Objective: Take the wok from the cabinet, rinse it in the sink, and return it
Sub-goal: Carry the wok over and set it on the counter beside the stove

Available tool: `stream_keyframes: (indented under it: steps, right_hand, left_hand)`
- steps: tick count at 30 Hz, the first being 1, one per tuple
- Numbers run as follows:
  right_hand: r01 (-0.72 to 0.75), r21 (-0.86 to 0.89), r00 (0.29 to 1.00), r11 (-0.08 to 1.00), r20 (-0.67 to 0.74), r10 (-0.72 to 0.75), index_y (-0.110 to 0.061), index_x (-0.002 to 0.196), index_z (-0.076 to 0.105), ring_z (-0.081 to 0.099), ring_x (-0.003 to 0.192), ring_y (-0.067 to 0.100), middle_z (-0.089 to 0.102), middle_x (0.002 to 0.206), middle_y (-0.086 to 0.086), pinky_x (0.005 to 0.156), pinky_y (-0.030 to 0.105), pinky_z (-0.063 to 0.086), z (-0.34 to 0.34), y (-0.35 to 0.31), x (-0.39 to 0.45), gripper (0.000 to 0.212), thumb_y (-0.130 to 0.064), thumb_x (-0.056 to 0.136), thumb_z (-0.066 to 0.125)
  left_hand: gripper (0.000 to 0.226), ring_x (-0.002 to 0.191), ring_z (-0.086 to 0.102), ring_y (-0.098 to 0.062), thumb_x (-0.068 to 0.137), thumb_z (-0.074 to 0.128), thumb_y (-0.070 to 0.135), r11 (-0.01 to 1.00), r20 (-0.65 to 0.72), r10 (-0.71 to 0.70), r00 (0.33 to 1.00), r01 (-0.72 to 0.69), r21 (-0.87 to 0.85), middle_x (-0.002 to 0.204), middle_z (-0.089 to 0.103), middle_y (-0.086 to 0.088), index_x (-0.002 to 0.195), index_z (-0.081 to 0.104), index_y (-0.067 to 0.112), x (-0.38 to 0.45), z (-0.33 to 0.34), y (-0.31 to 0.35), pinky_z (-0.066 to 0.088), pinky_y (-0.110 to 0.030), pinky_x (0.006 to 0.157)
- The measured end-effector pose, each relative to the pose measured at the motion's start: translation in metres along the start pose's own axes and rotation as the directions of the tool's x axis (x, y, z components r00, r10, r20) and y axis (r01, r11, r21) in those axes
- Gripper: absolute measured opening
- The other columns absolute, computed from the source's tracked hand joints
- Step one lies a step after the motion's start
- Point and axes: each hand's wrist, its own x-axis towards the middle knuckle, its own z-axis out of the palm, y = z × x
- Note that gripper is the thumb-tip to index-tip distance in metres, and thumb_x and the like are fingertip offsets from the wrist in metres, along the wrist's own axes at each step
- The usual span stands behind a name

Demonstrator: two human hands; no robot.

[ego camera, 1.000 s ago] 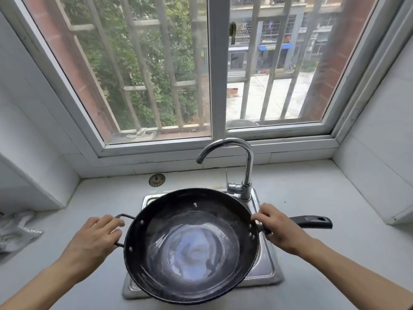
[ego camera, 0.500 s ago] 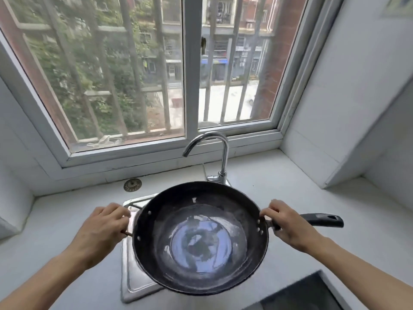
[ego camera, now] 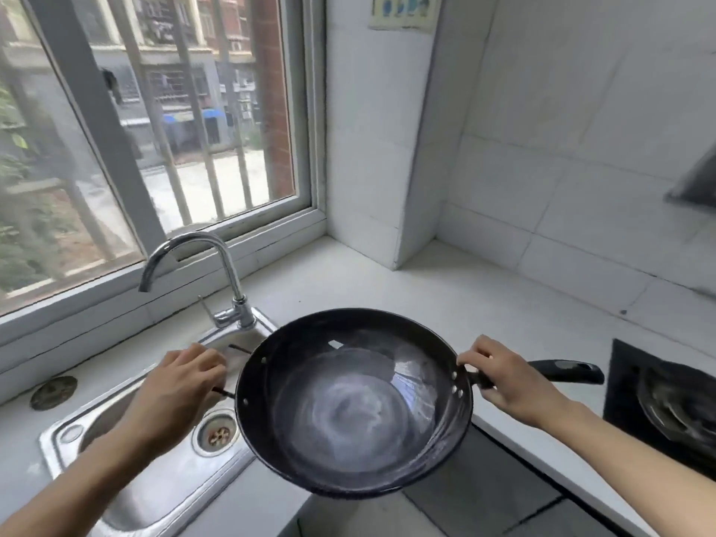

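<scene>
I hold a black wok (ego camera: 354,408), wet and shiny inside, level in the air over the front edge of the counter, to the right of the steel sink (ego camera: 151,494). My left hand (ego camera: 178,393) grips the small wire loop handle on its left side. My right hand (ego camera: 503,379) is closed around the base of the long black handle, whose end sticks out to the right. The chrome tap (ego camera: 228,281) stands behind the sink, no water running. The cabinet is not in view.
A black gas hob (ego camera: 666,405) with a dark pan on it sits at the right. A white tiled wall corner (ego camera: 391,149) juts out behind the counter. The barred window (ego camera: 155,122) runs along the back. Dark floor shows below the counter edge.
The wok has moved right, off the sink and past the counter's front edge, both hands still on its handles. The view has turned right, bringing the hob into sight.
</scene>
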Motion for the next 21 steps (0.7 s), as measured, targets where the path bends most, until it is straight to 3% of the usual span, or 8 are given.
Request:
stream_keyframes:
  steps: [5, 8, 11, 13, 18, 21]
  right_hand:
    - [-0.163, 0.013, 0.984, 0.987, -0.076, 0.164, -0.03, 0.115, 0.057, 0.047, 0.081, 0.005, 0.039, 0.097, -0.013, 0.071, 0.02, 0.044, -0.036, 0.055, -0.09, 0.058, 0.006, 0.07, 0.065]
    - [-0.257, 0.004, 0.959, 0.966, -0.125, 0.256, -0.029, 0.116, 0.057, 0.049, 0.086, 0.009, 0.042, 0.101, -0.011, 0.075, 0.025, 0.048, -0.059, 0.091, -0.147, 0.058, 0.005, 0.07, 0.068]
    - [-0.354, 0.003, 0.918, 0.935, -0.19, 0.348, -0.028, 0.119, 0.056, 0.047, 0.093, 0.006, 0.041, 0.105, -0.012, 0.082, 0.022, 0.043, -0.079, 0.123, -0.204, 0.061, 0.002, 0.069, 0.074]
    - [-0.409, -0.003, 0.892, 0.913, -0.215, 0.399, -0.028, 0.118, 0.055, 0.046, 0.095, 0.005, 0.04, 0.105, -0.014, 0.083, 0.021, 0.042, -0.089, 0.135, -0.241, 0.063, 0.002, 0.068, 0.076]
    - [-0.547, -0.01, 0.803, 0.837, -0.29, 0.521, -0.029, 0.117, 0.055, 0.045, 0.094, 0.003, 0.04, 0.105, -0.015, 0.08, 0.021, 0.043, -0.113, 0.149, -0.32, 0.063, 0.003, 0.067, 0.075]
    - [-0.631, -0.029, 0.742, 0.775, -0.315, 0.592, -0.027, 0.117, 0.056, 0.041, 0.089, -0.001, 0.038, 0.104, -0.016, 0.077, 0.014, 0.035, -0.12, 0.148, -0.359, 0.063, 0.004, 0.066, 0.077]
  left_hand:
    - [0.029, 0.095, 0.06, -0.019, 0.066, 0.087, 0.034, 0.984, -0.059, 0.174, 0.983, -0.171, 0.042, 0.101, 0.067, 0.007, 0.088, 0.07, 0.026, 0.083, -0.011, 0.073, 0.05, -0.037, 0.076]
    - [0.017, 0.098, 0.061, -0.02, 0.077, 0.073, 0.043, 0.96, -0.102, 0.279, 0.955, -0.274, 0.062, 0.102, 0.067, 0.007, 0.08, 0.067, 0.027, 0.133, -0.014, 0.129, 0.05, -0.04, 0.076]
    - [0.027, 0.097, 0.062, -0.022, 0.063, 0.088, 0.033, 0.938, -0.127, 0.345, 0.93, -0.339, 0.071, 0.101, 0.068, 0.005, 0.075, 0.064, 0.026, 0.183, -0.018, 0.193, 0.049, -0.042, 0.075]
    - [0.026, 0.1, 0.059, -0.021, 0.068, 0.085, 0.032, 0.92, -0.14, 0.39, 0.91, -0.39, 0.03, 0.103, 0.067, 0.007, 0.074, 0.06, 0.027, 0.205, -0.018, 0.231, 0.048, -0.041, 0.077]
    - [0.026, 0.098, 0.061, -0.021, 0.071, 0.084, 0.03, 0.838, -0.195, 0.535, 0.822, -0.546, -0.002, 0.1, 0.066, 0.008, 0.071, 0.058, 0.028, 0.261, -0.014, 0.311, 0.047, -0.039, 0.076]
    - [0.016, 0.096, 0.059, -0.02, 0.078, 0.065, 0.039, 0.765, -0.26, 0.616, 0.744, -0.643, -0.027, 0.099, 0.066, 0.008, 0.071, 0.06, 0.026, 0.291, -0.012, 0.352, 0.047, -0.037, 0.073]
